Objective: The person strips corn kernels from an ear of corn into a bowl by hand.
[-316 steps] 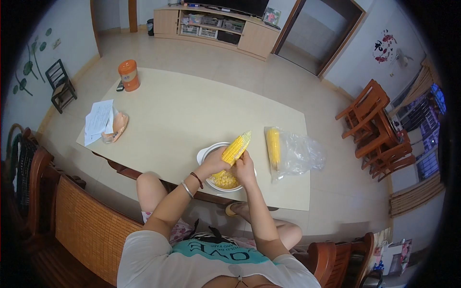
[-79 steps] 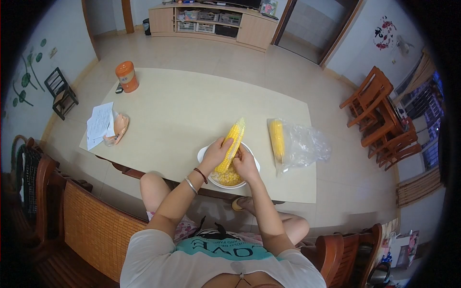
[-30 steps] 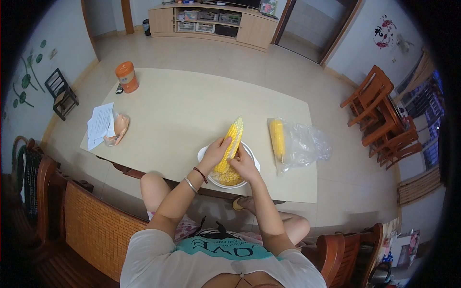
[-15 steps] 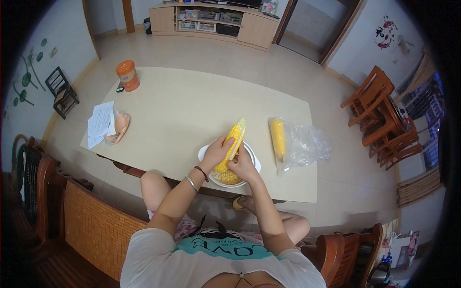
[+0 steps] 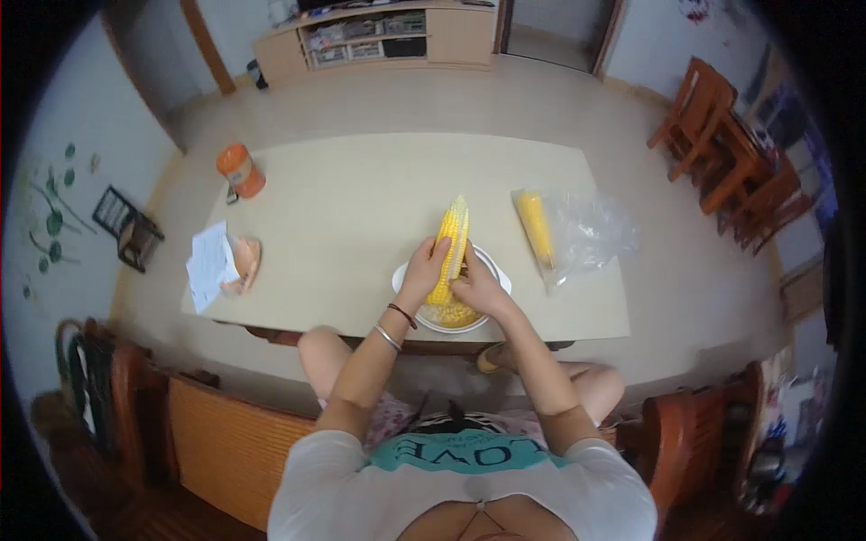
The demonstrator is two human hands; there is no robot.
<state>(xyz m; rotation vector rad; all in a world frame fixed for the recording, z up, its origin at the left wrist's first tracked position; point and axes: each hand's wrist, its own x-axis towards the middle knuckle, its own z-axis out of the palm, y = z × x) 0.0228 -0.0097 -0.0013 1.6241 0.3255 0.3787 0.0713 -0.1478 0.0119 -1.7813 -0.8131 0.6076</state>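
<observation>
Over the white bowl, my left hand grasps the corn cob, its pale tip pointing away from me. My right hand touches its lower right side, partly hidden, so I can't tell whether it grips. Loose kernels below blur together.

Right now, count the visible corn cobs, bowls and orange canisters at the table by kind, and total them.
Corn cobs: 2, one held, one bagged
White bowl: 1
Orange canister: 1
Total: 4
</observation>
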